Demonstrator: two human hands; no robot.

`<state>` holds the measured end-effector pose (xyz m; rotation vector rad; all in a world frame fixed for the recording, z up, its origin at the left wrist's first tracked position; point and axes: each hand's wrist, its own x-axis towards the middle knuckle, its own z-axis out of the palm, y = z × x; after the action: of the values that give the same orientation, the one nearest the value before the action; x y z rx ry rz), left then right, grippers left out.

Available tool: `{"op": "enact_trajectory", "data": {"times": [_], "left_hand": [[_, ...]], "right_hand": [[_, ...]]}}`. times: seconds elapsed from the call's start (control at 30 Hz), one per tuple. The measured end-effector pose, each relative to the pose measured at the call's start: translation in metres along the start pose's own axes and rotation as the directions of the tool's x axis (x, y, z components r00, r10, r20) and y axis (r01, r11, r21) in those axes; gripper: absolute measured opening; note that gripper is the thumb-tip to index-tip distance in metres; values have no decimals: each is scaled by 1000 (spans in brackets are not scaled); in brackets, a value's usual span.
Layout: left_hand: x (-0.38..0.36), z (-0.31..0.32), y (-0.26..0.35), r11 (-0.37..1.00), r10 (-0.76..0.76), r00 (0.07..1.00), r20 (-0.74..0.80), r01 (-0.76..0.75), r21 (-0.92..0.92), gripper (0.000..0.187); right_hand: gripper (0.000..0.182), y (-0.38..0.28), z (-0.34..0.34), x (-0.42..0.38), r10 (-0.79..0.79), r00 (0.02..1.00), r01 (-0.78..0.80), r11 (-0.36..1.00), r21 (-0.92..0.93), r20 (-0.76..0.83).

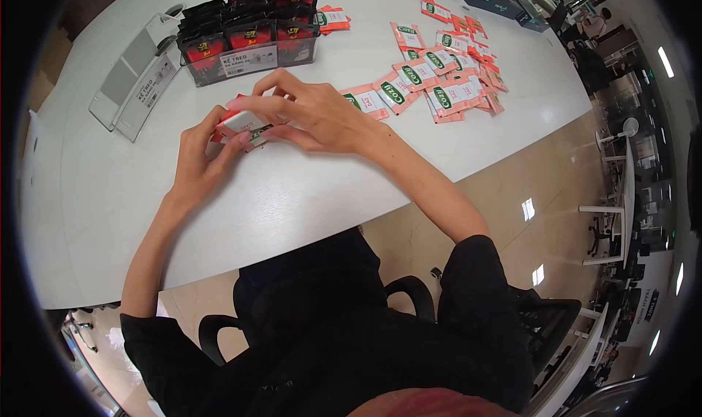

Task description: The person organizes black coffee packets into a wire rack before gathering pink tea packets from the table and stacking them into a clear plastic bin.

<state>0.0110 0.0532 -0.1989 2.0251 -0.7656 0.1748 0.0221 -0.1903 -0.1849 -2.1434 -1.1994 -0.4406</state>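
Between my hands, above the white table [292,197], is a small stack of Cozy sachets [245,122], white and orange-red with a green label. My left hand [199,150] grips its left side with thumb and fingers. From the right, my right hand [311,113] pinches the stack, fingers over the top and thumb below. Just beyond my hands stands a clear plastic bin [300,55] packed with black and red sachets [248,33]. More Cozy sachets [420,73] lie in a loose, overlapping spread to the right of my right hand.
A second clear plastic bin [135,80] stands at the left. Farther back are a few orange sachets [333,18], and dark boxes [497,0] sit at the far right edge. The table's front edge runs close to my lap; chair armrests [409,292] are below it.
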Motion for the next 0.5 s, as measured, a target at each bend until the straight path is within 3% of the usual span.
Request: {"op": "enact_trajectory", "data": {"times": [0.07, 0.1, 0.23, 0.3, 0.33, 0.4, 0.5], "left_hand": [[0, -4, 2, 985, -140, 989, 54, 134, 107, 25], [0, -3, 2, 986, -132, 990, 53, 126, 107, 25], [0, 1, 6, 988, -146, 989, -20, 145, -49, 30], [-3, 5, -2, 978, -146, 988, -51, 137, -157, 29], [-3, 9, -3, 977, -118, 992, -37, 110, -181, 29], [-5, 11, -1, 880, -275, 961, -45, 232, -414, 29], [-13, 10, -30, 859, -277, 961, 25, 259, -441, 33]], "right_hand": [[76, 7, -2, 1, 22, 998, -18, 997, 72, -58], [78, 10, -3, -1, 56, 993, -39, 988, 150, -108], [80, 10, 1, -3, 172, 981, -148, 963, 224, -89], [77, 10, 9, -2, 94, 984, -43, 951, 307, -152], [77, 10, 12, -2, 109, 982, -63, 960, 273, -155], [73, 9, 18, -1, -4, 975, 52, 977, 209, -223], [70, 6, 19, -1, -7, 976, 57, 973, 222, -220]]}}
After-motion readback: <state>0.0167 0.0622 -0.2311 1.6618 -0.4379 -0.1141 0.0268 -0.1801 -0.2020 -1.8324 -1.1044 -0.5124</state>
